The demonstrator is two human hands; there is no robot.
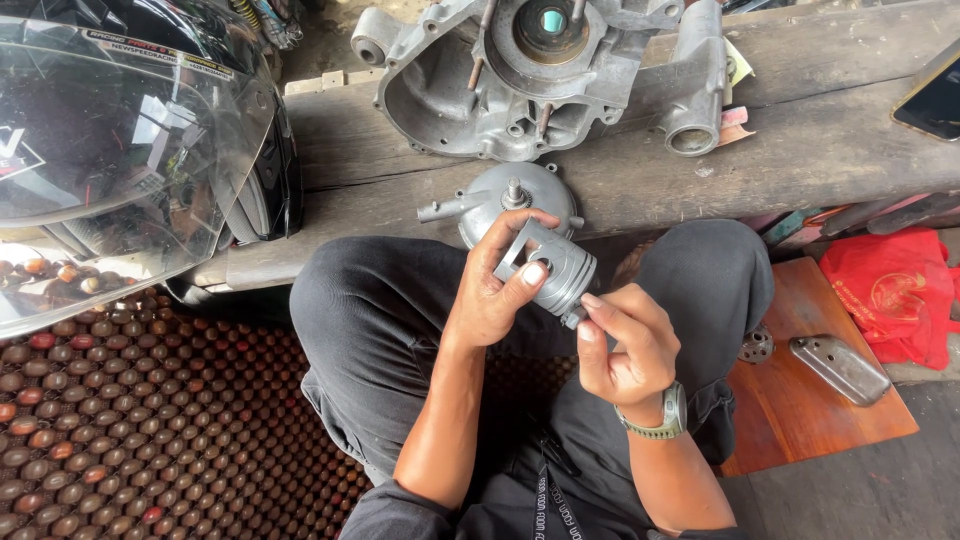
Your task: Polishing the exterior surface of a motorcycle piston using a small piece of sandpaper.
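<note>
My left hand [490, 285] grips a grey metal piston [556, 268] over my lap, thumb pressed on its side. My right hand [620, 340] pinches a small part at the piston's lower edge with thumb and forefinger; the part itself is mostly hidden. A watch sits on my right wrist. Just beyond the piston, a round grey metal cover [500, 200] with a small spigot lies on the wooden bench [800, 150].
A large aluminium engine casing [530, 75] rests on the bench. A black helmet with a clear visor [120, 150] stands at left over a beaded seat mat [150, 430]. At right are a wooden board [810, 400], a metal plate [840, 368], a red bag [890, 290] and a phone [930, 100].
</note>
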